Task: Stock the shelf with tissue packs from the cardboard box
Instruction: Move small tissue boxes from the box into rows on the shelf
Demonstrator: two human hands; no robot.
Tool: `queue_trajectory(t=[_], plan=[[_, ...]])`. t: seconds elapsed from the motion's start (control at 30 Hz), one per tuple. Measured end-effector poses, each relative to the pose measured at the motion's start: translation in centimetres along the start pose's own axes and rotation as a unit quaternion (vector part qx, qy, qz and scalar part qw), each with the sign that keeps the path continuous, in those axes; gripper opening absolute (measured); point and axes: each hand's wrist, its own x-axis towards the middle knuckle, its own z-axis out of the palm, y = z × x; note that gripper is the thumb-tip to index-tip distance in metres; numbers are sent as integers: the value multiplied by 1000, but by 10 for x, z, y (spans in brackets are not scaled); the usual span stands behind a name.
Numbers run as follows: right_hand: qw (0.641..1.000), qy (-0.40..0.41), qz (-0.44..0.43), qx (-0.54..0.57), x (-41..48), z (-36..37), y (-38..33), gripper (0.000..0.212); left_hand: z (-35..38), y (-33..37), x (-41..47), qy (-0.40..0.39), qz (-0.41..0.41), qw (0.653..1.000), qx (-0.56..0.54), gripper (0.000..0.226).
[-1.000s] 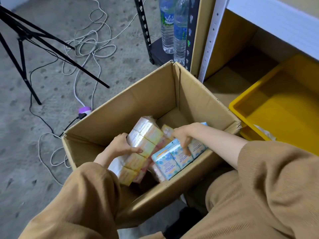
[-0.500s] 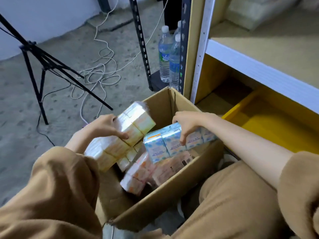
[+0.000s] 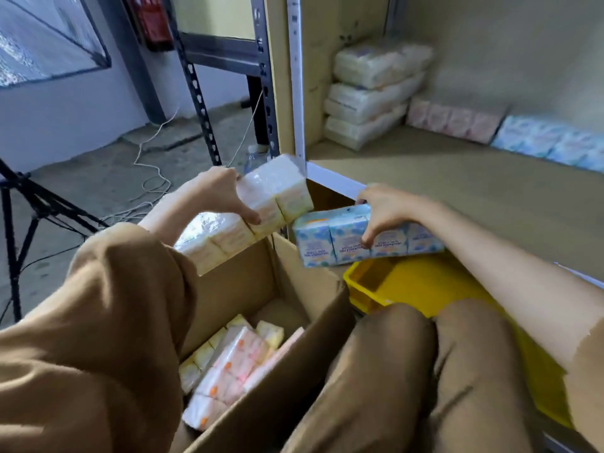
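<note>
My left hand (image 3: 215, 194) grips a long yellow-and-white tissue pack (image 3: 258, 204), held up above the cardboard box (image 3: 248, 279). My right hand (image 3: 385, 210) grips a blue tissue pack (image 3: 336, 240) from above, close to the front edge of the shelf board (image 3: 457, 191). The two packs nearly touch end to end. More yellow and pink tissue packs (image 3: 228, 364) lie at the bottom of the open box. At the back of the shelf stand a stack of white packs (image 3: 369, 93), a pink pack (image 3: 454, 119) and blue packs (image 3: 552, 142).
A yellow plastic bin (image 3: 425, 282) sits on the lower level under the shelf board, beside the box. A white upright post (image 3: 295, 83) frames the shelf's left edge. A black tripod (image 3: 19, 223) and loose cables (image 3: 147, 184) are on the concrete floor to the left.
Both hands have lifted their packs out of the box and up toward the shelf edge. The view has tilted upward, showing the shelf's back.
</note>
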Motion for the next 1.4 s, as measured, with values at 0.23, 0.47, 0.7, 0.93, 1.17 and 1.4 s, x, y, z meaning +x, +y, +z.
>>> queue_trajectory(t=[0.23,0.47,0.7,0.93,1.17,1.4], plan=[[987,90,129,15,-82,-51,93,95,-46,121,32,53,145,988,22,102],[946,159,276,58,-150,-54,182,93,-50,234,59,86,261,960,58,100],[903,206,364,95,-178,-32,243,87,-11,316,86,54,351,924,139,93],[902,181,385,70,-179,-12,269,91,20,349,115,-45,381,914,130,100],[911,128,391,34,-174,-18,274,94,27,350,133,-97,340,931,86,91],[941,160,297,21,-145,-39,257,63,34,328,125,2,375,927,16,66]])
